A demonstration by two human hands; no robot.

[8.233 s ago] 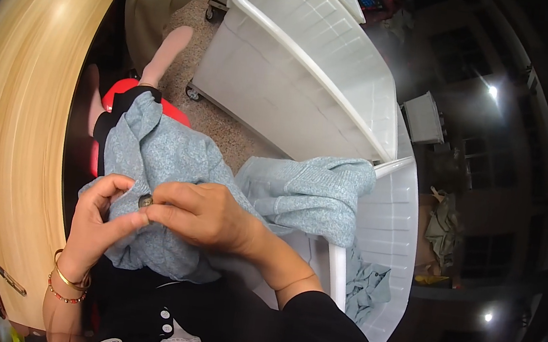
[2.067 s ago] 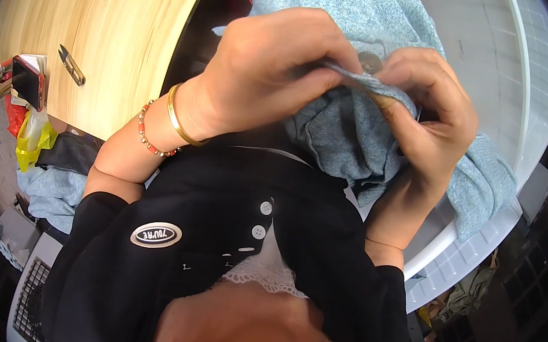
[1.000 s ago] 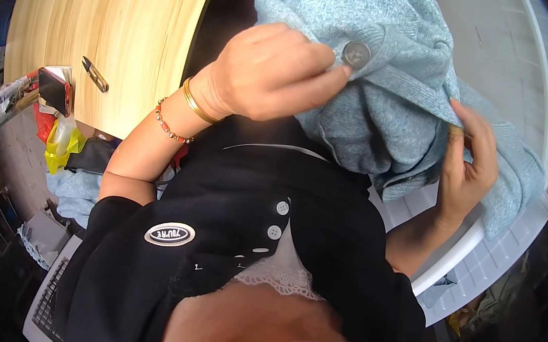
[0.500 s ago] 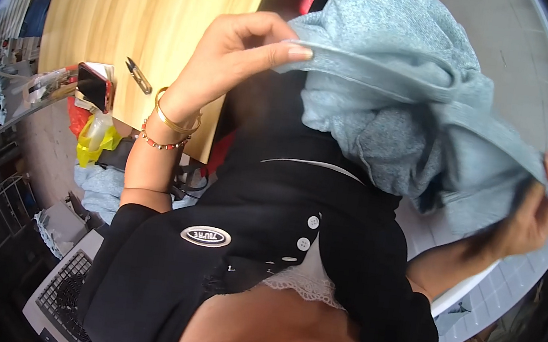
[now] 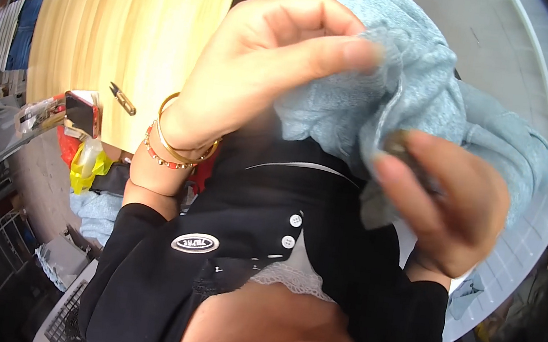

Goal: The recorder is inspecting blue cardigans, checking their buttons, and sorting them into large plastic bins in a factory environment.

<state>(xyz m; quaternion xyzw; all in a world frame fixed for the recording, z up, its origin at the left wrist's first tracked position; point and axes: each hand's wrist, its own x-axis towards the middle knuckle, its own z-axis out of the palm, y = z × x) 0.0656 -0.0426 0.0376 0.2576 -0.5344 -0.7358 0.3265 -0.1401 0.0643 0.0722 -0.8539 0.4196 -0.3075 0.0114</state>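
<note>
Two hands at work on one pale blue-grey garment (image 5: 426, 101), close under the camera. Nearest, below them, a black top (image 5: 264, 252) with white buttons, an oval badge and a strip of white lace at the neckline. Left hand (image 5: 265, 74) raised, thumb and forefinger pinched on a thin edge of the fabric, other fingers curled above; at its wrist two gold bangles (image 5: 178, 142) and a red-and-gold bead bracelet (image 5: 153, 153). Right hand (image 5: 447, 206) lower and to the right, blurred, fingers closed around a fold of the same fabric with something small and dark under the thumb (a button perhaps, too blurred to tell). Garment bunched between both hands, held up off any surface, its far part trailing back over the white slatted table (image 5: 538, 80) toward that table's right edge.

Farther left, a light wooden tabletop (image 5: 114, 21), with a small dark clip-like object (image 5: 122, 99) near its lower edge and a phone in a red case (image 5: 81, 113) at its lower left corner. Below that corner, a yellow plastic bag (image 5: 87, 162), more pale blue cloth (image 5: 97, 214), and, at the lower left of the view, a white crate (image 5: 65, 309) on the floor.
</note>
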